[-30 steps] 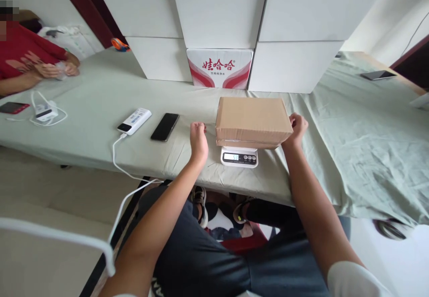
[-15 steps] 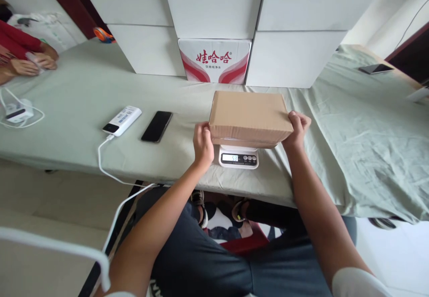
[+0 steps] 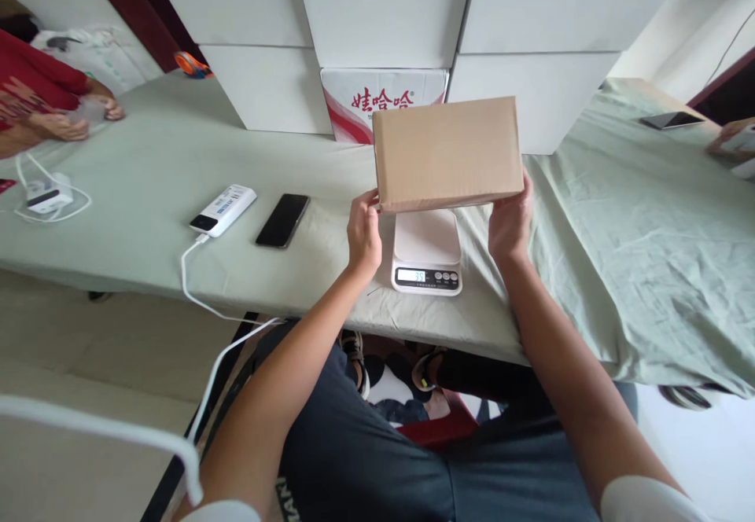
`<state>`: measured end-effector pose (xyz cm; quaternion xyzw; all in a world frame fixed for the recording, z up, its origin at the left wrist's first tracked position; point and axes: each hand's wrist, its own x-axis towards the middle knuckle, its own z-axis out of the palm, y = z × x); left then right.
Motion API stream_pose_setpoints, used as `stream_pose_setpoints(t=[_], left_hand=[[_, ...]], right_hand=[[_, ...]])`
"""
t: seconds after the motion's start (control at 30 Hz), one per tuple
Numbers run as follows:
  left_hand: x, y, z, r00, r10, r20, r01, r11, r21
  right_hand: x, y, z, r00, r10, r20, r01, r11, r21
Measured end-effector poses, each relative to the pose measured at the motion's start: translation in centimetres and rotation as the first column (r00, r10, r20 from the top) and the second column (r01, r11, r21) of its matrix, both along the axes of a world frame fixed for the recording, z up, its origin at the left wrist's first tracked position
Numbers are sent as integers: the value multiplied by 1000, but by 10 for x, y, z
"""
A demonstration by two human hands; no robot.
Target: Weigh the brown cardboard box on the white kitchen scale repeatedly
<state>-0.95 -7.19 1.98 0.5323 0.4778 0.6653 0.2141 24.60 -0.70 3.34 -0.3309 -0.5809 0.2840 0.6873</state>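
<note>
Table (image 3: 147,192): green cloth, phone (image 3: 283,221) lying left of us.
Box (image 3: 448,154): now lifted clear above the scale, no longer resting on it.
Scale (image 3: 427,252): pan bare, reading has changed.
Left hand (image 3: 364,233): fingers clamp box's left edge.
Right hand (image 3: 509,223): fingers clamp its right edge.

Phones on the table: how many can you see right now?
2. A black phone lies face up left of the scale, beside the white power bank. Another phone lies at the table's far right. Others may be out of view.
</note>
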Motion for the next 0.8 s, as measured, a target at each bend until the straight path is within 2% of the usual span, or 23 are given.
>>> stream_pose_setpoints(t=[0.1, 0.23, 0.5, 0.63, 0.8], left_hand=[[-1, 17, -8, 993, -105, 48, 108, 993, -52], [-5, 37, -15, 980, -144, 138, 168, 969, -181], [-10, 49, -12, 939, -232, 255, 315, 879, -358], [-12, 48, -7, 917, -215, 336, 351, 836, -422], [-16, 51, -7, 908, -259, 329, 390, 810, -438]], right_hand=[[-7, 3, -6, 987, 158, 13, -157, 987, -37], [-12, 8, -17, 959, 281, 31, -275, 954, -123], [-7, 25, -31, 962, 272, 21, -264, 946, -191], [-7, 26, -33, 955, 295, 0, -288, 932, -218], [-6, 29, -33, 952, 304, -28, -299, 912, -280]])
